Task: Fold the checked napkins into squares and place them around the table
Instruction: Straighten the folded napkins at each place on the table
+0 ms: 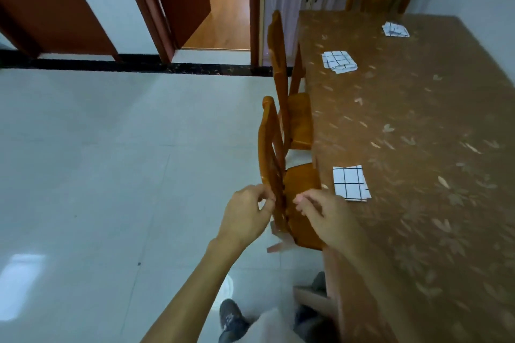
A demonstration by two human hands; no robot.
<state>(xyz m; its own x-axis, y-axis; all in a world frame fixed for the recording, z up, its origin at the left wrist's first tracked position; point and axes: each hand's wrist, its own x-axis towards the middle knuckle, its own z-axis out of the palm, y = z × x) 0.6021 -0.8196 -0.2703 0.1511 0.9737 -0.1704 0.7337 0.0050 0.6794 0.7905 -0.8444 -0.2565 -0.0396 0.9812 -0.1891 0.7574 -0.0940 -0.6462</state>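
Hovering by near chair (271,153) back: left hand (245,214) & right hand (328,217), fingers loosely curled, no cloth in either; contact w/ chair unclear, blurred. Lying flat along table (418,147) left side, well apart: near napkin (351,182), mid napkin (338,62), far napkin (395,29), all white cloth, thin black grid, folded to rough squares. Glossy brown leaf-print top, prob. slick. Risk: knocking chair into table, sliding near napkin off its edge; loose soft layers on mid napkin springing open.
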